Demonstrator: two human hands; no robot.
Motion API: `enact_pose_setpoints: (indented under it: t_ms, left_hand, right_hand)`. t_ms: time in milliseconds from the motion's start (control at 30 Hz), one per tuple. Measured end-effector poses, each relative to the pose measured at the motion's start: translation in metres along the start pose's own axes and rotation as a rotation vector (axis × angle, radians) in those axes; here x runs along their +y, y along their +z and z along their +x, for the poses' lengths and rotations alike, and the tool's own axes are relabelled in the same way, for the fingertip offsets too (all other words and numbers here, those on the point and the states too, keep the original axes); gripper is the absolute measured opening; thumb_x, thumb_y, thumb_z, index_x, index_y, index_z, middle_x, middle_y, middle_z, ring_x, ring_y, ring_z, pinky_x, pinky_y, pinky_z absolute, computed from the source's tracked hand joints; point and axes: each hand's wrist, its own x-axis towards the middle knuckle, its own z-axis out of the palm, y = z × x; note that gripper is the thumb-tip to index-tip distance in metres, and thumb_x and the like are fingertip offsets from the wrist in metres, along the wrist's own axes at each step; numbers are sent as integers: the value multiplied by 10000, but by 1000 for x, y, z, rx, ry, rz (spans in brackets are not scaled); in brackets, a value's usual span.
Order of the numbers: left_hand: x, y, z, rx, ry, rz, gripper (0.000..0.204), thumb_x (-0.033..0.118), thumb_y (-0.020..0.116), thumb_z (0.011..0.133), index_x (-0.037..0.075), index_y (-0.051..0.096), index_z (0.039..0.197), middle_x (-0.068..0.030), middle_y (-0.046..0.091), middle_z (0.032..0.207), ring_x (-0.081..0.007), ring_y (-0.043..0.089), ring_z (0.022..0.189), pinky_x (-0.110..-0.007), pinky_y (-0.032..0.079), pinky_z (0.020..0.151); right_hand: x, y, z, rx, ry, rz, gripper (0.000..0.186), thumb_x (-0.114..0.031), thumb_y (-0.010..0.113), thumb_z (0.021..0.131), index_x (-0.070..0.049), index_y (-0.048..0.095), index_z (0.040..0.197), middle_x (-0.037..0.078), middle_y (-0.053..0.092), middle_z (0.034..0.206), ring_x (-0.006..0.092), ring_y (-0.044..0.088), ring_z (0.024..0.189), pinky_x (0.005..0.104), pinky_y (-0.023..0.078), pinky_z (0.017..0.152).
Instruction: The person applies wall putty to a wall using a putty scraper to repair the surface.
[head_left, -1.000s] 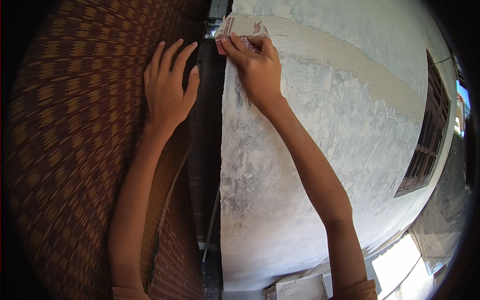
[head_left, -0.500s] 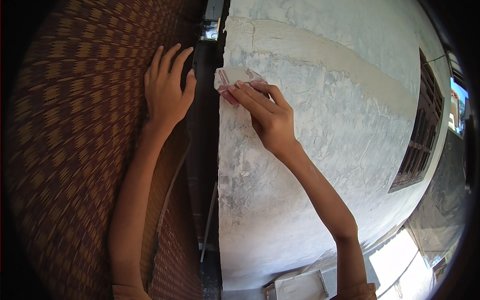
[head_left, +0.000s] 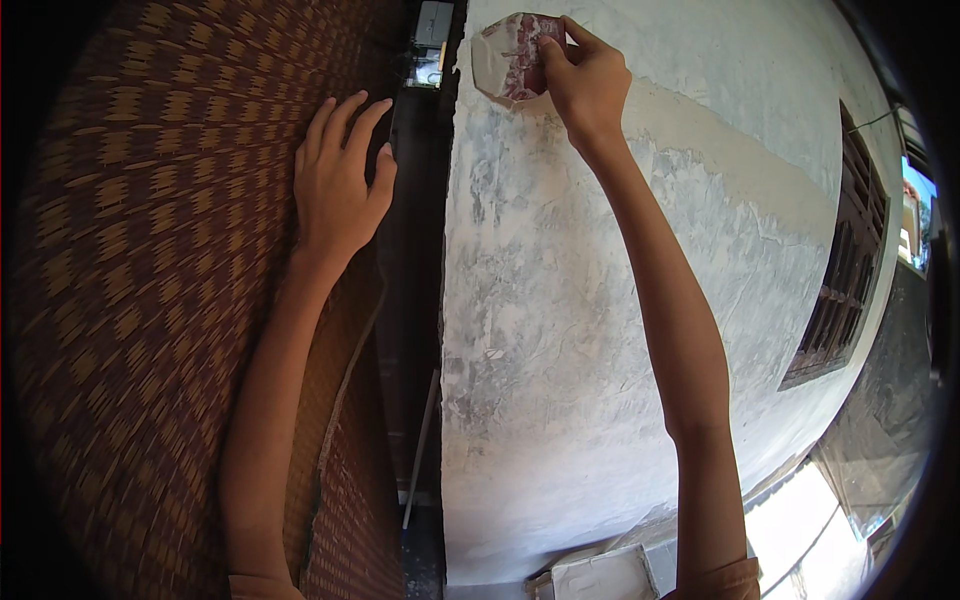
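Observation:
My right hand (head_left: 590,85) grips a flat dark-red putty scraper (head_left: 518,58), its face smeared with pale putty. Thumb on the near face and fingers behind, it holds the scraper against the upper left corner of the grey-white wall (head_left: 560,300). A beige band of putty (head_left: 700,130) runs across the wall's upper part, sloping down to the right. My left hand (head_left: 345,185) rests with fingers spread on the edge of a brown woven panel (head_left: 170,250), holding nothing.
A dark narrow gap (head_left: 420,200) separates the panel from the wall's edge. On the right is a barred window (head_left: 840,260). Low down stands a shallow tray (head_left: 605,578) with pale material in it. A dark sheet (head_left: 890,370) hangs at the far right.
My right hand has moved up the wall with the scraper, which has turned so its putty-smeared face shows more fully. My left hand has stayed nearly in place.

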Motion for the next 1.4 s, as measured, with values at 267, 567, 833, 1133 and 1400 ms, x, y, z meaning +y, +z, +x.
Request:
enact_pose_setpoints:
  t_ms: [267,567,833,1133,1400]
  left_hand:
    - [-12,-6,-1,-37,-24,24,432,160,575,918,154,547,1349,-106,498,1416,-349,400,1366,-516,341,1103]
    - [5,0,6,-5,22,-2,430,161,576,899,136,561,1328,-117,522,1381,-352,433,1333,-512,389,1050]
    - [-2,-5,4,-22,-33,-19,405,141,578,917,126,569,1322,-119,530,1371,-339,456,1300,-491,364,1090]
    - [13,-2,4,-31,-31,-50,394,135,575,915,123,578,1309,-112,547,1348,-325,470,1279,-465,376,1078]
    - [20,3,6,18,-24,-45,390,157,585,890,123,594,1278,-94,570,1304,-305,505,1225,-471,422,988]
  right_hand:
    - [12,-54,-2,233,53,112,418,-105,613,892,66,594,1273,146,729,764,166,691,578,277,552,607]
    - [-7,1,-17,85,-14,57,435,-205,678,864,-34,645,1262,175,744,921,191,706,821,308,523,833]
    - [16,-65,-11,285,74,145,412,-114,600,899,38,602,1282,136,726,744,138,670,555,285,548,625]
    - [12,-36,-28,76,105,173,432,-121,632,877,45,604,1275,172,738,844,191,707,657,304,547,712]
    - [19,-39,-14,110,137,345,448,-118,639,881,57,589,1290,146,742,831,152,686,615,273,542,658]
